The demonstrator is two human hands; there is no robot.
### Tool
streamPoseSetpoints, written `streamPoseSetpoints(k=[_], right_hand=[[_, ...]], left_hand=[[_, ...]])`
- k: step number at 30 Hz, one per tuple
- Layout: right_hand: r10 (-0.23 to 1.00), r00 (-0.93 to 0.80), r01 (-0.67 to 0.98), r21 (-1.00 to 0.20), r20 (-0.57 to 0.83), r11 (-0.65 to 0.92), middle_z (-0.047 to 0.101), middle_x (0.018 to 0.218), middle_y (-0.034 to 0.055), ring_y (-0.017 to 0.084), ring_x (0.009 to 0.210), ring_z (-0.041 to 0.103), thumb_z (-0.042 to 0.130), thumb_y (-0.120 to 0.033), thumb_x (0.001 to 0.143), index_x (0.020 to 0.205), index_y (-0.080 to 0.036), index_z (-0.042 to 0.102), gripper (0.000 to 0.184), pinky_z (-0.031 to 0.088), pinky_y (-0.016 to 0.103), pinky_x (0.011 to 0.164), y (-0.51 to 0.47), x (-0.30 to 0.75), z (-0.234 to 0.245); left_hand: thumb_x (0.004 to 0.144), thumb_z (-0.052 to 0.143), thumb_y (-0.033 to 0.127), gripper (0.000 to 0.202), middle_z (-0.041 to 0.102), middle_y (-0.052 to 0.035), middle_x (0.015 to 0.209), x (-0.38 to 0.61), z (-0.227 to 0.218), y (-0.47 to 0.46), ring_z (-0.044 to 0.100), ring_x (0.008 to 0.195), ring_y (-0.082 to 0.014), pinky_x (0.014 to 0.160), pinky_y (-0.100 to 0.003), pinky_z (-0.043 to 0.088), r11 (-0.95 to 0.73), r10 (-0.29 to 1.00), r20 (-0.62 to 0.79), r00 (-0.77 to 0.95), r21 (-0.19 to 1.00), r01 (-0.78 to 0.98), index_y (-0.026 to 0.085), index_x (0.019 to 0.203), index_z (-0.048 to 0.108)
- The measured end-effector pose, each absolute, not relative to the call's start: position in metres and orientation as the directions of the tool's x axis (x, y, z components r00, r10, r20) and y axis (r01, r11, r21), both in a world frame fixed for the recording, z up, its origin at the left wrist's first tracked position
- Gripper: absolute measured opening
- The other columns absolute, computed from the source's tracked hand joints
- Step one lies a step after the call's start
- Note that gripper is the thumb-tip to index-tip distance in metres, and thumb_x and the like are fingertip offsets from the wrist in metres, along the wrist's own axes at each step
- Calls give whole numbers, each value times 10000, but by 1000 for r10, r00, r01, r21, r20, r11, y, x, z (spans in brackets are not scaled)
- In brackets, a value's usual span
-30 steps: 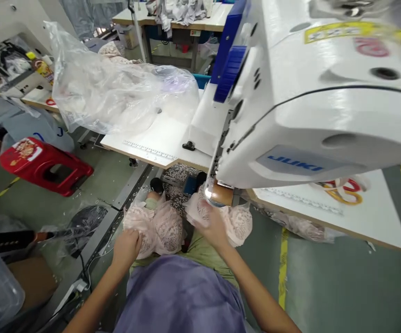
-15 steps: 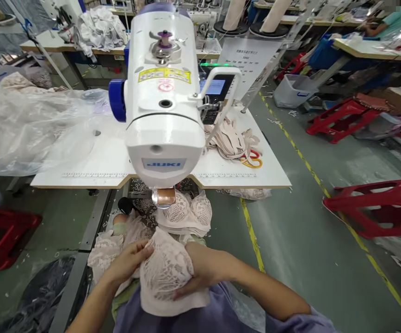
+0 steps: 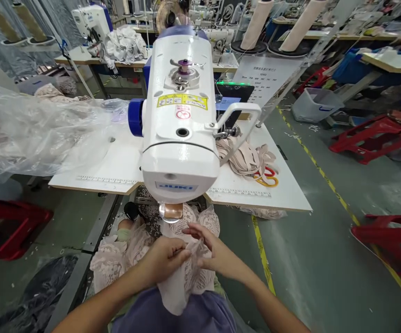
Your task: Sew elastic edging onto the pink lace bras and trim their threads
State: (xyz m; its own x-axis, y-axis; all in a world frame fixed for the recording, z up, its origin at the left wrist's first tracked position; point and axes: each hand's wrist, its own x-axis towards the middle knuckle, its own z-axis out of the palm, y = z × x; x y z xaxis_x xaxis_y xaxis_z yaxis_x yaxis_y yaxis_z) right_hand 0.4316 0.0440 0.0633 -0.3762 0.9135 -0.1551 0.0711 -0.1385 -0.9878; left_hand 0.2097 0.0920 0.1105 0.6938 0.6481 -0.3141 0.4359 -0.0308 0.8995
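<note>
Left hand (image 3: 163, 259) was curled closed, its fingertips pinching the upper edge of a pale pink lace cup (image 3: 182, 277) held over the lap. Right hand (image 3: 214, 254) met it from the other side, thumb and forefinger pinched on the same edge, the remaining fingers loosely spread. The cup was rounded and moulded, its surface an openwork floral lace; its lower edge hung against the purple garment (image 3: 179, 317) on the lap. More lace pieces (image 3: 117, 256) of the same colour lay heaped just left of the hands and under the table edge. Directly above stood a white sewing machine (image 3: 181, 134), smooth and glossy, with a blue handwheel. It rested on a flat white table (image 3: 283, 194) bearing a loose pile of beige strapping (image 3: 243, 157). A crumpled clear plastic bag (image 3: 30, 129), its contents indistinct, lay on the table's left side. Red plastic stools (image 3: 373, 134) stood on the green floor.
</note>
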Motion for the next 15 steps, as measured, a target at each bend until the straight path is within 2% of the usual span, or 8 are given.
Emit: streamPoseSetpoints(k=[2,4,6,8,10,12,15], right_hand=[[928,-356,112,-991,-106,-70,624,1231,111,266,1146,597,758,-612,756,1330,-255,517,718,469,405,992,47,421,61],[965,-259,165,-986,-41,2,641,974,51,201,877,637,714,-558,826,1121,-245,585,449,524,318,771,48,413,63],[990,-114,206,-973,81,103,600,813,8,154,684,595,650,-491,896,1017,-243,561,289,482,258,605,49,408,68],[966,-87,306,-916,245,260,606,753,-4,136,601,571,606,-389,940,1040,-247,562,179,448,243,554,53,406,75],[910,-189,419,-808,369,415,650,746,6,131,576,575,554,-281,968,1127,-244,586,167,442,246,562,60,404,85],[884,-262,482,-741,387,467,682,765,20,137,596,597,508,-222,981,1216,-238,592,251,446,249,581,70,401,94],[955,-188,479,-828,229,293,684,798,31,141,591,585,508,-272,976,1210,-239,623,262,431,246,551,87,397,102]], left_hand=[[930,474,312,354,327,59,563,214,117,94,289,541,-85,533,-245,210,-126,667,-263,697,882,454,180,619,367],[946,454,324,382,286,64,542,215,122,97,261,517,-82,523,-253,186,-222,689,-199,697,857,465,187,615,320],[955,436,336,398,265,65,525,214,127,103,253,496,-83,518,-265,160,-310,710,-156,686,806,504,191,612,297],[953,434,361,423,263,61,507,212,133,110,260,480,-84,518,-276,139,-356,748,-144,648,738,574,192,593,288],[933,473,410,477,253,56,489,207,140,119,264,476,-88,515,-282,129,-346,784,-160,600,689,636,191,560,271],[911,522,461,499,270,57,483,202,150,130,270,472,-88,498,-269,147,-263,780,-236,580,717,645,191,551,305],[892,560,472,395,352,63,512,192,163,145,295,466,-90,477,-242,209,-68,748,-366,554,788,613,197,629,455]])
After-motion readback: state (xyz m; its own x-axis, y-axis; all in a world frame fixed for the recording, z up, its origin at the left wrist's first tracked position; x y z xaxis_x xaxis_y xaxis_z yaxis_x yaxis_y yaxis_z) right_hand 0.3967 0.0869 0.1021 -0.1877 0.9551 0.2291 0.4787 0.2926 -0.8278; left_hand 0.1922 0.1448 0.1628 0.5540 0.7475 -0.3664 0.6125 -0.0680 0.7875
